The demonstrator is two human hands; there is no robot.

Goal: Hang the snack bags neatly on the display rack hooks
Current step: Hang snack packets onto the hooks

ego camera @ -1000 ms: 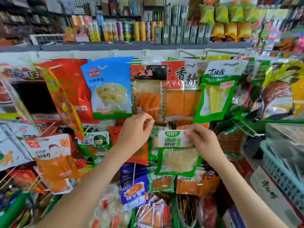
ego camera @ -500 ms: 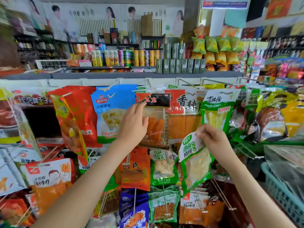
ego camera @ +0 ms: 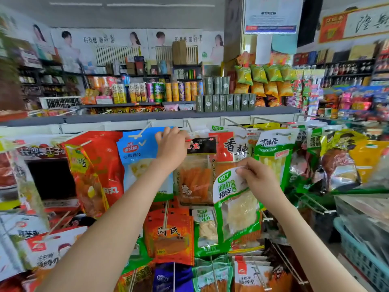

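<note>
Display rack's top rail [ego camera: 126, 127] runs above both grips. QQY snack bag [ego camera: 235, 207] hangs down-left from my right grip [ego camera: 260, 180], pinched at its header, long axis tilted. Left grip [ego camera: 172, 145] sits nearer the rail, curled; I can't tell on what. I'd lift the bag up-left.

Bright, even overhead light with soft shadows. Fisheye bending at the edges; blur at 9 and 3 o'clock, centre sharp. Mild glare on glossy bags [ego camera: 341, 175] at 3 o'clock.

The snack bag [ego camera: 235, 207] you hold: green border, white header, green lettering, clear window; blue bag [ego camera: 136, 163]: white print, red badge; red bag [ego camera: 105, 165]: white characters; your basket [ego camera: 362, 260]: pale blue lattice.
</note>
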